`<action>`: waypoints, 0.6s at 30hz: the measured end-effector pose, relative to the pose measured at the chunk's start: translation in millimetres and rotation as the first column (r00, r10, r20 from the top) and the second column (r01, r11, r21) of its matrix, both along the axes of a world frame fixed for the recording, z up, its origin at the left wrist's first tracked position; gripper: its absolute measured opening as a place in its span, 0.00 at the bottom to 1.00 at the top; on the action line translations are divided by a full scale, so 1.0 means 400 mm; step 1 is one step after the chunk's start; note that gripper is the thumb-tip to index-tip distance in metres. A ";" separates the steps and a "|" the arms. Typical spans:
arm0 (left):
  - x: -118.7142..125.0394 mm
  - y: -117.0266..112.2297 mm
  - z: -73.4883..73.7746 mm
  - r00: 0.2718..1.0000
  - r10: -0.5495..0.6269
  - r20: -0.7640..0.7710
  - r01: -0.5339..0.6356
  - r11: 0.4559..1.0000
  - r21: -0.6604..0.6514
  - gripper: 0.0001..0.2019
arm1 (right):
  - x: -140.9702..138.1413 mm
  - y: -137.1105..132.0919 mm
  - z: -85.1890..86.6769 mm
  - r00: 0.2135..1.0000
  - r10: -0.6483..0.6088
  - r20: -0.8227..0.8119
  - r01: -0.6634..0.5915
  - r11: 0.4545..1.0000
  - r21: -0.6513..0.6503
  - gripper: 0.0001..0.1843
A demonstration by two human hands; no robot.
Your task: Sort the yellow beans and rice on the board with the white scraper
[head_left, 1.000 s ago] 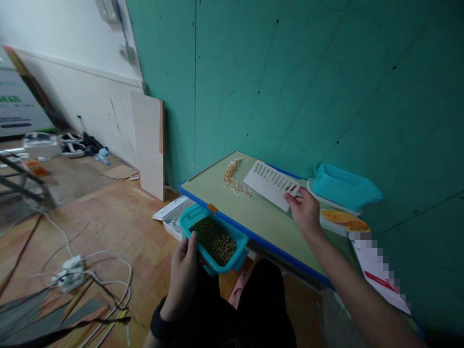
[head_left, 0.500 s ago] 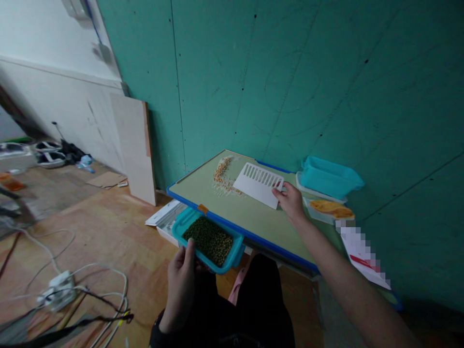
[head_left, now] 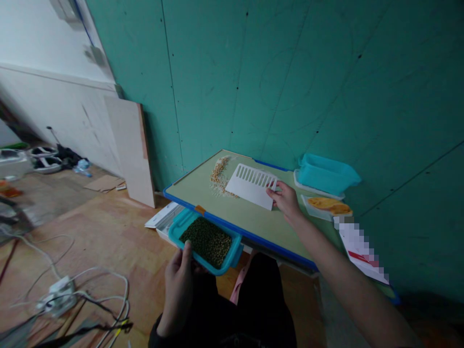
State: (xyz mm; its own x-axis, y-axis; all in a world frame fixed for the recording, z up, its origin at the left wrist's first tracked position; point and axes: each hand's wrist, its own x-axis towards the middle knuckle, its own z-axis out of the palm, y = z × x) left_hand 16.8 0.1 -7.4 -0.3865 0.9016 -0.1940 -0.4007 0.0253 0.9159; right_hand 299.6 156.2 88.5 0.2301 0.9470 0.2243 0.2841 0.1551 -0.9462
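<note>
My left hand (head_left: 180, 275) grips the near rim of a blue plastic container (head_left: 175, 234), thumb over the edge and the other fingers out of sight beneath. Dark green beans (head_left: 203, 237) and paler tan ones fill it; it sits just below the table's front edge. My right hand (head_left: 284, 197) pinches the right end of a white slotted plastic board (head_left: 250, 189), tilted over the tabletop (head_left: 232, 212). At the board's left lie scattered yellow kernels (head_left: 219, 171) with small pale grains around them.
A turquoise bin (head_left: 328, 174) stands on a white lid by the wall. In front of it is a clear tray with something orange-yellow (head_left: 329, 205), then a white and red packet (head_left: 362, 251). Cables and a power strip (head_left: 60, 295) lie on the floor at left.
The view has shifted slightly. The slotted board and my right hand have moved a little left. My left hand keeps its hold on the container.
</note>
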 end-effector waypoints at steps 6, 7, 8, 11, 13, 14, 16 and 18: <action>0.001 -0.001 0.007 1.000 -0.001 0.018 0.001 1.000 -0.006 0.24 | -0.012 -0.010 0.007 1.000 0.017 -0.026 -0.019 0.998 -0.063 0.25; 0.002 -0.002 0.010 1.000 -0.001 0.023 0.001 1.000 -0.009 0.25 | -0.014 -0.012 0.008 0.999 0.021 -0.026 -0.023 0.997 -0.071 0.26; 0.003 -0.002 0.014 1.000 0.000 0.027 0.001 1.000 -0.011 0.25 | -0.014 -0.014 0.009 0.999 0.027 -0.023 -0.029 0.997 -0.076 0.26; 0.004 -0.004 0.020 0.999 -0.005 0.034 0.005 1.000 -0.005 0.25 | -0.016 -0.018 0.011 0.999 0.042 -0.016 -0.043 0.995 -0.086 0.26; 0.004 -0.004 0.020 0.999 -0.008 0.033 0.009 1.000 -0.002 0.24 | -0.017 -0.020 0.013 0.999 0.042 -0.017 -0.043 0.994 -0.097 0.26; 0.004 -0.004 0.019 0.999 -0.010 0.032 0.010 1.000 -0.003 0.24 | -0.018 -0.022 0.014 0.999 0.040 -0.018 -0.042 0.994 -0.103 0.26; 0.004 -0.004 0.018 1.000 -0.017 0.026 0.017 1.000 -0.005 0.23 | -0.020 -0.024 0.016 0.999 0.043 -0.028 -0.046 0.992 -0.117 0.25; 0.004 -0.003 0.017 1.000 -0.021 0.015 0.021 1.000 0.003 0.23 | -0.024 -0.026 0.018 0.998 0.047 -0.051 -0.053 0.990 -0.129 0.24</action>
